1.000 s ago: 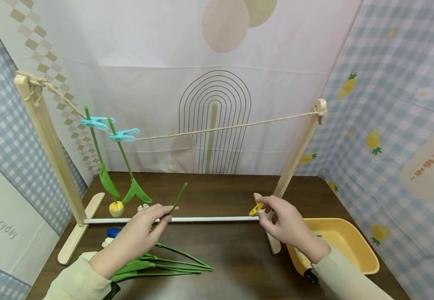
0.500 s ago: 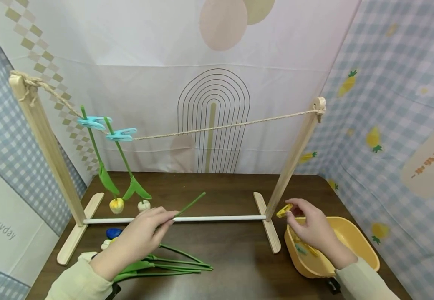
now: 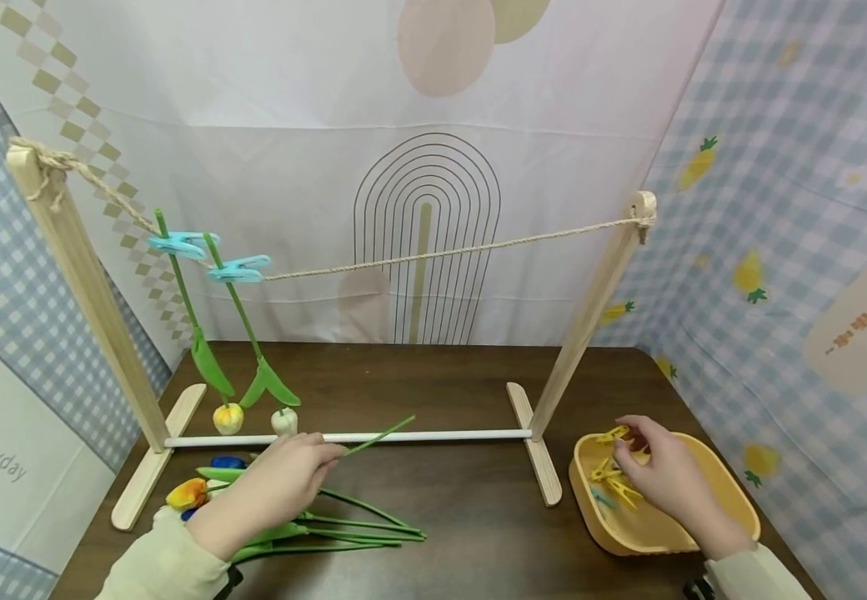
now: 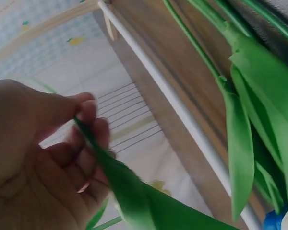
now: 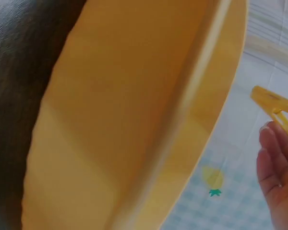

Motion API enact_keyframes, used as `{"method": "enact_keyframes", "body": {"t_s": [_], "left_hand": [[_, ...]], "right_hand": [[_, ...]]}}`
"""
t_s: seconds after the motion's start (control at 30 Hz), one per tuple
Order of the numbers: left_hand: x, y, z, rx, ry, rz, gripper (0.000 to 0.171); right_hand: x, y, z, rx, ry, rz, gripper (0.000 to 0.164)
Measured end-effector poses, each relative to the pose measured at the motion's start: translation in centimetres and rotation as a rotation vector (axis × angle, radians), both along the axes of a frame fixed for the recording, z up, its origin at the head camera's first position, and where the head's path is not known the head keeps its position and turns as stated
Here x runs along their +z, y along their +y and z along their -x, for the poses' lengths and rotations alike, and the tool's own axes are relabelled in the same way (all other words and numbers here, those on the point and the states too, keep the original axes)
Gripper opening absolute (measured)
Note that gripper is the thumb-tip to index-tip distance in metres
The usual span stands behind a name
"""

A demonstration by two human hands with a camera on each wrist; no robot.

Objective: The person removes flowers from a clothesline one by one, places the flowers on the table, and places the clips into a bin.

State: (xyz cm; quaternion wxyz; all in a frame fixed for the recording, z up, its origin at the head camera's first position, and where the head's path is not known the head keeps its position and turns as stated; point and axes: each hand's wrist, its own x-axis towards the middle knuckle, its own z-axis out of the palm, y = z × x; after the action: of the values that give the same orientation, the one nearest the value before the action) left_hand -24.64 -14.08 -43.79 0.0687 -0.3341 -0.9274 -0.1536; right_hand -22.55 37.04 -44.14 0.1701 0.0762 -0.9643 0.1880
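Note:
My left hand (image 3: 279,477) pinches the green stem (image 3: 381,435) of an artificial tulip above the table. An orange-yellow bloom (image 3: 187,494) sticks out behind that wrist and seems to belong to it. In the left wrist view the tulip's leaf (image 4: 129,191) hangs below the thumb and fingertips. My right hand (image 3: 666,479) pinches a yellow clothespin (image 5: 273,103) over the yellow basin (image 3: 734,517). More yellow clothespins (image 3: 613,483) and a green one (image 3: 602,497) lie inside. Beneath my left forearm are several tulips with stems (image 3: 358,533) pointing right; their blooms are partly hidden.
A rope (image 3: 441,252) runs between two wooden posts (image 3: 88,292). Two blue clothespins (image 3: 237,269) hold a yellow tulip (image 3: 228,418) and a white tulip (image 3: 284,421) head down at its left. A white bar (image 3: 433,436) joins the stand's feet (image 3: 534,446).
My right hand has moved right with the yellow clothespin, from beside the right post to over the basin. The tulip stem in my left hand has tipped toward the right and lower.

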Motion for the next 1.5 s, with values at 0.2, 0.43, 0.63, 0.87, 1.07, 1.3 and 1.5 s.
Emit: {"method": "enact_keyframes", "body": {"t_s": [0.2, 0.43, 0.63, 0.87, 1.07, 1.3, 1.5], "left_hand": [[-1.5, -0.2, 0.1, 0.029, -0.083, 0.045, 0.02], [-3.3, -0.3, 0.0, -0.013, -0.076, 0.019, 0.017], [-4.8, -0.5, -0.3, -0.036, -0.169, 0.014, 0.017], [-5.9, -0.6, -0.7, -0.036, -0.208, 0.013, 0.01], [-6.1, -0.7, -0.8, -0.034, -0.193, -0.009, 0.013], [-6.2, -0.8, -0.6, -0.036, -0.206, -0.044, 0.012], [-5.7, -0.9, -0.6, -0.041, -0.183, -0.08, 0.011]], "right_hand": [[-0.7, 0.8, 0.2, -0.079, -0.243, -0.028, 0.036], [-1.6, 1.4, 0.3, -0.08, -0.328, -0.046, 0.039], [-1.7, 1.4, 0.2, -0.079, -0.358, -0.054, 0.038], [-1.8, 1.9, 0.1, -0.116, -0.384, -0.114, 0.034], [-2.0, 2.1, 0.1, -0.156, -0.441, -0.155, 0.036], [-1.7, 1.2, -0.2, -0.124, -0.365, -0.154, 0.04], [-1.0, -1.2, -0.2, -0.045, -0.236, -0.088, 0.031]]}}
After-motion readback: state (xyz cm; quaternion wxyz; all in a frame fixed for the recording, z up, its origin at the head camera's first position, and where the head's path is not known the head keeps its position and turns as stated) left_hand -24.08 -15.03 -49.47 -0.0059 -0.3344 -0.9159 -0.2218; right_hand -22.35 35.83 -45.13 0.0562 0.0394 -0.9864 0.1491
